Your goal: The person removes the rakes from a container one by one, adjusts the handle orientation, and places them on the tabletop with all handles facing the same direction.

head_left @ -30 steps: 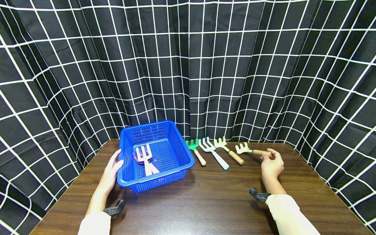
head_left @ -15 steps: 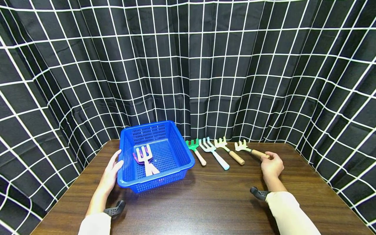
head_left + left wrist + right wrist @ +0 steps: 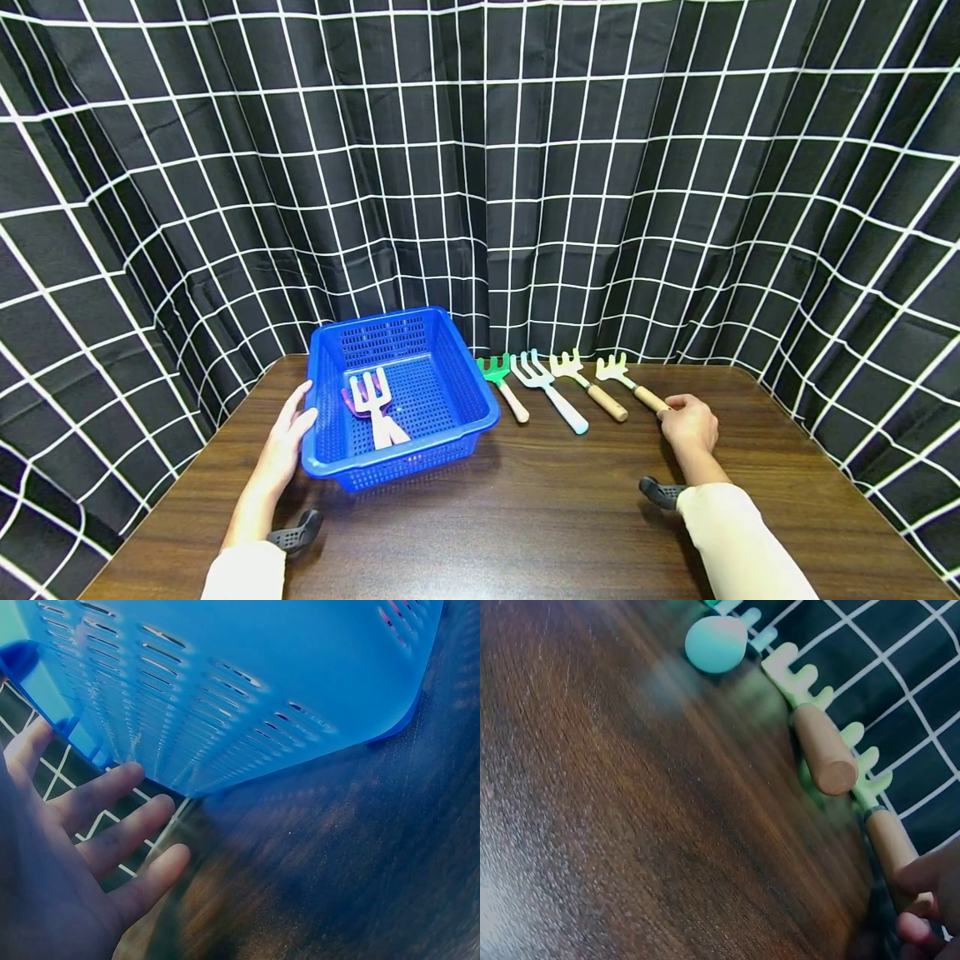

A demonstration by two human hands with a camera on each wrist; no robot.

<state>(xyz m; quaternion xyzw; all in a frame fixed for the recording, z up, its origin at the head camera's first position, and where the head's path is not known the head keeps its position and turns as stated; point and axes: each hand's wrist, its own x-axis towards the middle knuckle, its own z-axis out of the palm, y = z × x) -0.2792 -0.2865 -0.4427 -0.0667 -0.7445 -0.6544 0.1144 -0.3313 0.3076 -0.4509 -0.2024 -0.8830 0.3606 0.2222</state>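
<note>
My right hand (image 3: 690, 427) pinches the end of a wooden handle on a small garden rake (image 3: 891, 841) with a pale green head. This rake lies at the right end of a row on the table. Beside it is a matching wooden-handled rake (image 3: 606, 402). Further left are a white and light-blue garden fork (image 3: 562, 407) and a green-headed rake with a pale pink handle (image 3: 513, 402). My left hand (image 3: 281, 437) touches the left rim of a blue basket (image 3: 300, 667), its fingers fairly straight and spread. A white fork (image 3: 372, 406) lies in the basket over a purple rake (image 3: 351, 403).
The brown wooden table (image 3: 525, 517) carries everything. A black curtain with a white grid (image 3: 570, 208) hangs behind and at both sides, close to the tool heads. Black bands (image 3: 296, 533) sit on both wrists.
The handle end of the rightmost rake has come down toward the table and slightly left with my right hand, so it lies nearly parallel to its neighbour. My left hand and the basket stay put.
</note>
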